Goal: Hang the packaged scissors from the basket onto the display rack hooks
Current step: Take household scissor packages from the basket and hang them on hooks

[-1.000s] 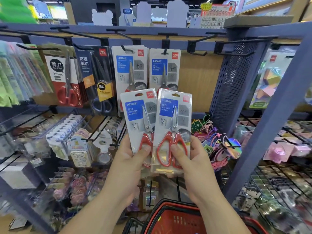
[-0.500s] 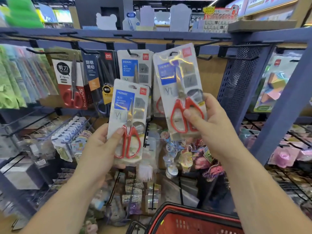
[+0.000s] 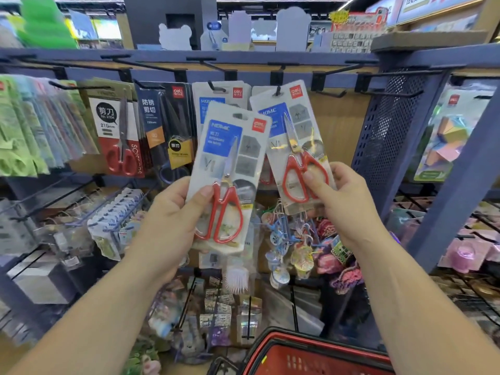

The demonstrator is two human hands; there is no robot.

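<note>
- Store display rack (image 3: 270, 59) fills the background.
- Basket (image 3: 311, 355) nearest, at the bottom edge.
- My left hand (image 3: 173, 217) pinches left pack (image 3: 230, 158), right hand (image 3: 349, 201) pinches right pack (image 3: 295, 136), both at the scissor handles.
- Packs look light, stiff card, slick blister; I'd grip low.
- Right pack's top meets a hook (image 3: 277, 90); whether it's threaded, I can't tell.

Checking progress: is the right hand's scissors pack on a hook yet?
Apparently on: a black metal hook shows through the hang hole of the red-handled scissors pack; right hand grips it.
</note>
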